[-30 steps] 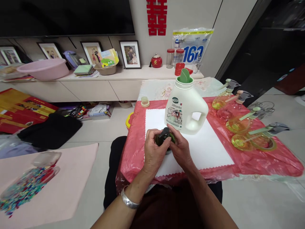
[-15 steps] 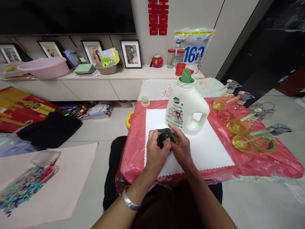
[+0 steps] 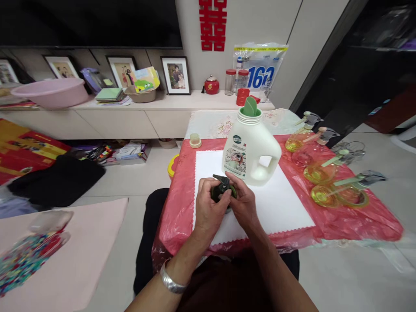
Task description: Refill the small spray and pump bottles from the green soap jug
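Observation:
Between my two hands is a dark green pump bottle [image 3: 216,193] with a black pump head, its spout pointing left. My left hand [image 3: 210,206] wraps its left side, thumb pressed near the collar. On the opposite side my right hand [image 3: 243,200] is closed round the bottle, fingertips close to the left thumb. The lower part of the bottle is mostly hidden by my fingers. Just behind my hands stands a large white detergent jug [image 3: 251,149] with a green spout in its open neck, upright on a white sheet [image 3: 286,203].
Several spray bottles [image 3: 325,195] with yellow or pink liquid lie along the right of the red plastic cover [image 3: 178,195]. A translucent cap [image 3: 195,140] rests at the back left. Left and lower, colourful small pieces [image 3: 22,260] are spread on a pink surface.
The whole view has shifted slightly, with the scene sitting a little further left. Both hands keep their hold on the pump bottle, whose pump head appears tilted a bit more.

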### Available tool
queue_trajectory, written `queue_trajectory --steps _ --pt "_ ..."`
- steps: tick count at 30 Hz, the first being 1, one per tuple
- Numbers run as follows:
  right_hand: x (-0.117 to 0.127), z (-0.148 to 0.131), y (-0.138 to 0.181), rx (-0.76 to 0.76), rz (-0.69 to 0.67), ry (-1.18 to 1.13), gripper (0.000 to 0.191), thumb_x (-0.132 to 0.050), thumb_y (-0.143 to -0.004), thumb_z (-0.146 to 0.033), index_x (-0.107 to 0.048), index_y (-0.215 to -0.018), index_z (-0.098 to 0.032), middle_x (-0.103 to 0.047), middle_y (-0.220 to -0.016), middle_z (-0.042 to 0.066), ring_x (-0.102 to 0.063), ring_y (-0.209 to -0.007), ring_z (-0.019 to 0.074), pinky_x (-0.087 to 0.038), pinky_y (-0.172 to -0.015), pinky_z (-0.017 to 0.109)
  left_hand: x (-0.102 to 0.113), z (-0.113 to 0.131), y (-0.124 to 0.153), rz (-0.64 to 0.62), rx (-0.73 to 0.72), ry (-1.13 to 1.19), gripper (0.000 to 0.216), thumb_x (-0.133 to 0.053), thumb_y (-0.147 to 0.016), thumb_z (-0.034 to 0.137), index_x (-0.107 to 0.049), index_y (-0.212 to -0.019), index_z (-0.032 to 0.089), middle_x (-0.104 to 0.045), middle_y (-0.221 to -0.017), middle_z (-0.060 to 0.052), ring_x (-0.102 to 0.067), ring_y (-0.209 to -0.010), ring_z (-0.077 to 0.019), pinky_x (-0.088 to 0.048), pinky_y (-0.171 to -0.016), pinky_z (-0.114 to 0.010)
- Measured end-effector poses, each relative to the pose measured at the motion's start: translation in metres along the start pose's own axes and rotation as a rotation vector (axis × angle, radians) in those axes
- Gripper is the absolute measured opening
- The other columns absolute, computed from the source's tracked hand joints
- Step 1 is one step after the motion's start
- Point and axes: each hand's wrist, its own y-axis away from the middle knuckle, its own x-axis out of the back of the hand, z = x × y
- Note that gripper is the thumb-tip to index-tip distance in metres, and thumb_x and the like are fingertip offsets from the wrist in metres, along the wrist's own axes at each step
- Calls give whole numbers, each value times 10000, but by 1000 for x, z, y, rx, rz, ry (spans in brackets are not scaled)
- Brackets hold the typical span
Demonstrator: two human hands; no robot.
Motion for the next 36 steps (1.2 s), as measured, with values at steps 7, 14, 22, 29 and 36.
queue_trajectory --steps 7,14,22,29,36 --pt "-7 -6 -5 103 29 128 577 -690 -697 -124 -653 -1262 -236 -665 -1050 40 -588 -1024 201 -475 -994 385 3 -4 1 -8 -3 -54 172 -656 -814 275 -644 -979 224 -568 -1029 -40 -603 -1001 -203 -542 -869 -354" --pt "5 -15 -3 174 -113 112 612 -593 -773 -122 -588 -1371 -255 -671 -1171 27 -595 -1120 168 -471 -1017 330 4 -9 0 8 77 45 272 -681 -800 353 -622 -1032 224 -553 -1069 -36 -616 -1013 -207 -542 -928 -392" --pt "3 -10 -5 170 -54 126 543 -644 -782 -154 -616 -1318 -231 -696 -1078 27 -604 -1053 161 -492 -979 318 4 -9 -1 43 153 54 363 -765 -720 397 -587 -970 202 -612 -1010 -44 -657 -950 -211 -584 -862 -383" --pt "0 -13 -5 244 -7 240 544 -612 -755 -138 -617 -1293 -220 -694 -1031 29 -573 -1004 183 -445 -987 378 2 -7 -1 51 111 -2 273 -714 -741 410 -611 -895 209 -585 -1012 -34 -623 -984 -216 -552 -935 -407" --pt "2 -21 -2 310 -91 282 588 -564 -775 -137 -563 -1360 -195 -683 -1150 47 -579 -1055 178 -457 -975 355 3 -10 1 66 60 -35 281 -708 -747 418 -626 -916 209 -571 -1042 -45 -610 -1018 -224 -546 -944 -415"
